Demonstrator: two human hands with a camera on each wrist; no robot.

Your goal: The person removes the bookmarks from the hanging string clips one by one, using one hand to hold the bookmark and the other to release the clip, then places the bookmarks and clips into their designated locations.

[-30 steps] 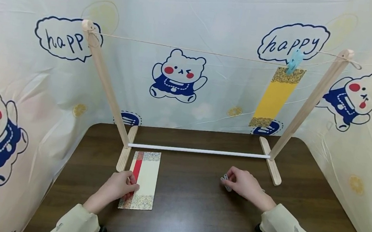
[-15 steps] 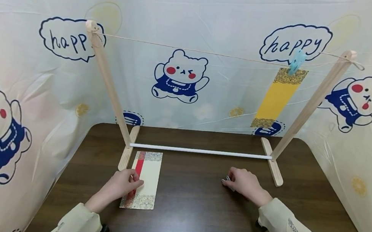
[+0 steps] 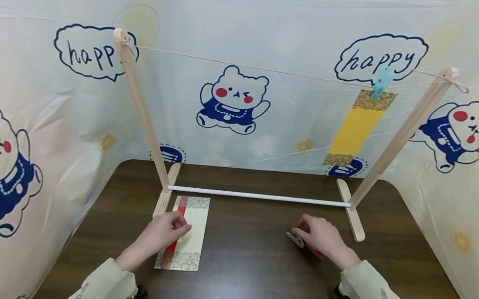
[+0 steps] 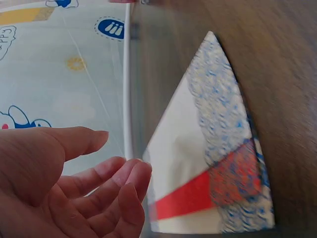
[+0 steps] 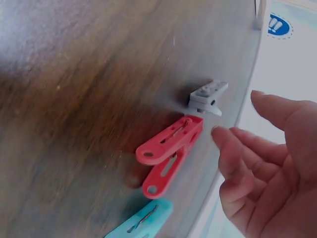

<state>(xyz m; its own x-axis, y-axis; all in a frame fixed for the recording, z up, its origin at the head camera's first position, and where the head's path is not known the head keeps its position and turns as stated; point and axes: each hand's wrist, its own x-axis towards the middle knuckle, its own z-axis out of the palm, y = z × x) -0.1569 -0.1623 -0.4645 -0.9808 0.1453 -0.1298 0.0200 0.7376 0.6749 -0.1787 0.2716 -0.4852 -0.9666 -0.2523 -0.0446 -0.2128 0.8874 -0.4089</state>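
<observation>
My left hand (image 3: 164, 231) hovers over a cream paper card (image 3: 195, 228) with patterned ends, which has a red strip (image 3: 181, 210) along its left side. In the left wrist view the thumb and fingers stand apart, holding nothing, beside the card. A grey clothespin (image 5: 210, 96) lies on the table near the fingertips of my right hand (image 3: 320, 237). Behind it in the right wrist view come a red clothespin (image 5: 171, 153) and a teal clothespin (image 5: 143, 220), partly cut off. The right hand's fingers are parted, with nothing between them.
A wooden stand with a left post (image 3: 142, 109), a right post (image 3: 405, 134) and a white crossbar (image 3: 261, 196) carries a string (image 3: 249, 66). A blue clothespin (image 3: 382, 82) holds a yellow patterned card (image 3: 357, 128) on it. A printed curtain (image 3: 297, 28) hangs behind the table.
My left hand has shifted slightly forward and right over the card. The right fingers, earlier at the grey clothespin, have come away from it, and the red clothespin now shows beneath the hand.
</observation>
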